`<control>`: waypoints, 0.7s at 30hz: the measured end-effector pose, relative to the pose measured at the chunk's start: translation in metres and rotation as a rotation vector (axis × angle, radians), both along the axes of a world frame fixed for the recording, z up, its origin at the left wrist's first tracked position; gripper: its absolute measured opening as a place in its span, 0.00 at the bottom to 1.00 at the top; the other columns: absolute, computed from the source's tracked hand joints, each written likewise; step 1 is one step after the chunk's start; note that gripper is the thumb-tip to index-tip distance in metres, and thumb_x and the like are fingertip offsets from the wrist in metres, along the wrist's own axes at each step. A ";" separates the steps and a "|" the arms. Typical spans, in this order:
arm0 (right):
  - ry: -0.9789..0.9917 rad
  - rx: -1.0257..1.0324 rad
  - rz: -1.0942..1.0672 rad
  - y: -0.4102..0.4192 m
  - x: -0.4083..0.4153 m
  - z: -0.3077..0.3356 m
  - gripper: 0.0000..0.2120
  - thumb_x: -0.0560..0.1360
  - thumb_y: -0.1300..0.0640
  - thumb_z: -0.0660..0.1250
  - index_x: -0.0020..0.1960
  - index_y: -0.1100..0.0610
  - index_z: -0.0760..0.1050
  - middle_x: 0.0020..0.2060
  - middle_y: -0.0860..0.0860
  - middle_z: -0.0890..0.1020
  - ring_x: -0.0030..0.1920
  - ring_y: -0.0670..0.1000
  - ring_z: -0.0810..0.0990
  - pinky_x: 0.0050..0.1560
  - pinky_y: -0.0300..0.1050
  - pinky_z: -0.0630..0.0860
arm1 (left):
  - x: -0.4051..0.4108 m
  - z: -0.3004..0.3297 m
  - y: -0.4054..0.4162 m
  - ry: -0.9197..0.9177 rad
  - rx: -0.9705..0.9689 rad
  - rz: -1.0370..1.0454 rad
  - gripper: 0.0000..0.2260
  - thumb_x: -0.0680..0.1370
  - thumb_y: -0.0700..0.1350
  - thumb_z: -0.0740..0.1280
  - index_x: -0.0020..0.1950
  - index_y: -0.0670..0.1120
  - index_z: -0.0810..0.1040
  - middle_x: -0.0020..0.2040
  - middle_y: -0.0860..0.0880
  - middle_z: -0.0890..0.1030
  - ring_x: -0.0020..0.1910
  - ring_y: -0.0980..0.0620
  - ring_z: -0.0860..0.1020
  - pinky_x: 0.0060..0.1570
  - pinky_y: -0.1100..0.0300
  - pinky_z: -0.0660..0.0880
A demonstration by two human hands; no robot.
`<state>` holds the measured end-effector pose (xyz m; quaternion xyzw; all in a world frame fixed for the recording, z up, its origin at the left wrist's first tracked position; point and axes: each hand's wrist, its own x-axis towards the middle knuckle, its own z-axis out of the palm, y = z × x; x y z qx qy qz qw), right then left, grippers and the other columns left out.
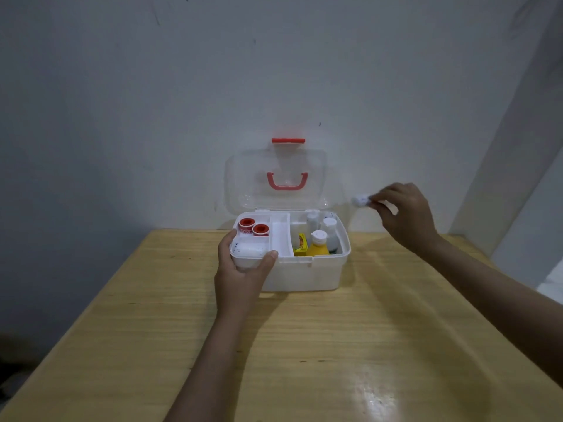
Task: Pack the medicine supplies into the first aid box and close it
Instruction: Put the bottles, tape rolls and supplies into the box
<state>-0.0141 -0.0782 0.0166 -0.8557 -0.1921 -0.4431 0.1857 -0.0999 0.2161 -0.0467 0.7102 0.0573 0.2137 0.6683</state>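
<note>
On the wooden table (304,345) stands the white first aid box (301,272), its clear lid (275,178) upright against the wall. Left hand (240,269) braces the box's near-left corner, fingers wrapped over the rim, bearing on the tray (280,236). Right hand (405,214) hovers beyond the box's right side, fingers pinched on a small white item (361,200); identity unclear. Recommended: carry it over the open compartment beside the yellow bottle (318,245), lower it between the bottles, then release. Keep the left hand steadying the box until then.
</note>
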 end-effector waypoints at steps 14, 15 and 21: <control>0.411 -0.490 0.398 0.126 -0.025 0.045 0.08 0.70 0.65 0.71 0.48 0.59 0.83 0.44 0.55 0.84 0.41 0.49 0.81 0.45 0.40 0.79 | -0.004 -0.001 -0.004 -0.014 0.030 -0.015 0.34 0.67 0.52 0.76 0.69 0.59 0.63 0.58 0.57 0.72 0.53 0.54 0.75 0.40 0.63 0.77; 0.452 -0.529 0.388 0.131 -0.023 0.045 0.08 0.71 0.65 0.70 0.49 0.58 0.83 0.45 0.54 0.84 0.42 0.48 0.81 0.46 0.39 0.78 | -0.004 -0.001 -0.004 -0.015 0.038 -0.012 0.35 0.66 0.53 0.76 0.68 0.59 0.63 0.58 0.57 0.72 0.53 0.54 0.75 0.42 0.62 0.78; 0.656 -0.417 0.328 0.135 -0.016 0.039 0.12 0.70 0.69 0.68 0.51 0.59 0.82 0.48 0.54 0.84 0.41 0.43 0.78 0.42 0.26 0.73 | -0.002 0.000 0.000 -0.006 0.036 -0.004 0.33 0.66 0.53 0.76 0.67 0.60 0.63 0.56 0.57 0.73 0.51 0.56 0.75 0.41 0.62 0.78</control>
